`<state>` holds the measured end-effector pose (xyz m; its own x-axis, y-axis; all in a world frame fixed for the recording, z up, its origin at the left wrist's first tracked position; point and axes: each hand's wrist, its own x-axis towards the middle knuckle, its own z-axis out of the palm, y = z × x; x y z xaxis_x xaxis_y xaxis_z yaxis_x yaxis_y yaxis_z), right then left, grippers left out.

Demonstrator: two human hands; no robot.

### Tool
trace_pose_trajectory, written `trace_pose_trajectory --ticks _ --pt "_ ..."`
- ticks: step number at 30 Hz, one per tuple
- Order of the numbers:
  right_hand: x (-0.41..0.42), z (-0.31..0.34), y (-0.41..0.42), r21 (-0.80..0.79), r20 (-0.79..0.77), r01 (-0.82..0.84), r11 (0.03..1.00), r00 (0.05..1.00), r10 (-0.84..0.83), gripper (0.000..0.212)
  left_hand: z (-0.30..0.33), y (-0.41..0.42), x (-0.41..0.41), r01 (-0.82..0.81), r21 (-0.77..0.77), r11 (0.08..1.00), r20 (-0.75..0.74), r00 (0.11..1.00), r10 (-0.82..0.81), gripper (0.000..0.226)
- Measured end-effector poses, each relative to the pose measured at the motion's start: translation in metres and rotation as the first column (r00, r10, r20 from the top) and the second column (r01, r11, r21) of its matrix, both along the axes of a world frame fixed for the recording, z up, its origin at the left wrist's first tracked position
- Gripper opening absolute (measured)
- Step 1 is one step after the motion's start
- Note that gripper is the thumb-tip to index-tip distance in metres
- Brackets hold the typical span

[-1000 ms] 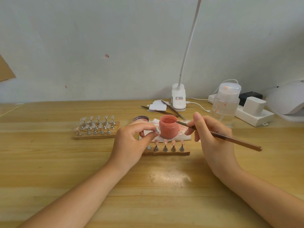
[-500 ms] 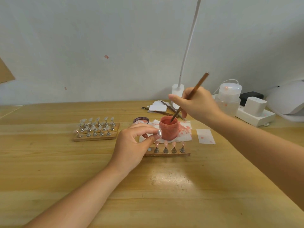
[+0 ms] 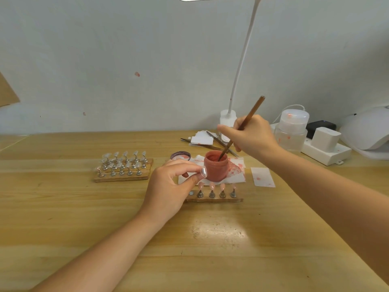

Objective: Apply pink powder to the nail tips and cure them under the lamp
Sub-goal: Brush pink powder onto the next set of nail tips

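Left hand (image 3: 168, 186) pinching 1 clear nail tip (image 3: 203, 172) between thumb and index fingers (image 3: 194, 170), tip touching or just beside the left wall of the powder jar (image 3: 216, 168); contact not resolvable. Tip translucent, glossy, uncoated, standing roughly upright in the pinch.

Right hand (image 3: 251, 138) curled round a brown wooden brush (image 3: 242, 127), gripped mid-shaft, handle tilted up and right, bristle end down inside the jar mouth. Jar open, coated in pink-red powder inside and out, sitting on stained white paper (image 3: 235, 171) on the table (image 3: 210, 239).

Just in front of the jar: wooden strip (image 3: 214, 200) with 4 pink-coated tips (image 3: 212, 186) upright on metal stands, 1 bare magnet spot at its left end. Jar lid (image 3: 180, 155) behind left of jar. Second holder (image 3: 123, 166) with clear tips, well to the left. White curing lamp (image 3: 366, 131) at far right edge, partly cut off.
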<state>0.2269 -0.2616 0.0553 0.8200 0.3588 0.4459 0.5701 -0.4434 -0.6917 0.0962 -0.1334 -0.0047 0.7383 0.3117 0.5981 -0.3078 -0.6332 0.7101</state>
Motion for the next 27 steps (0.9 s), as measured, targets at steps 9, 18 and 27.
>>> trace_pose_trajectory --ticks 9,18,27 --pt "0.01 -0.001 -0.018 0.131 -0.085 0.033 0.991 0.996 -0.022 0.052 0.001 0.0 0.0 -0.011 0.012 1.0 0.002 1.0 0.011 0.017" --pt "-0.001 0.002 -0.031 0.337 -0.101 0.027 0.941 0.995 0.007 0.042 0.001 0.0 -0.001 -0.015 0.025 1.0 0.002 1.0 0.015 0.017" --pt "-0.069 -0.047 -0.032 0.329 0.408 -0.385 0.862 0.881 0.237 0.018 0.0 0.0 0.0 0.006 0.004 1.0 0.007 1.0 -0.006 0.014"
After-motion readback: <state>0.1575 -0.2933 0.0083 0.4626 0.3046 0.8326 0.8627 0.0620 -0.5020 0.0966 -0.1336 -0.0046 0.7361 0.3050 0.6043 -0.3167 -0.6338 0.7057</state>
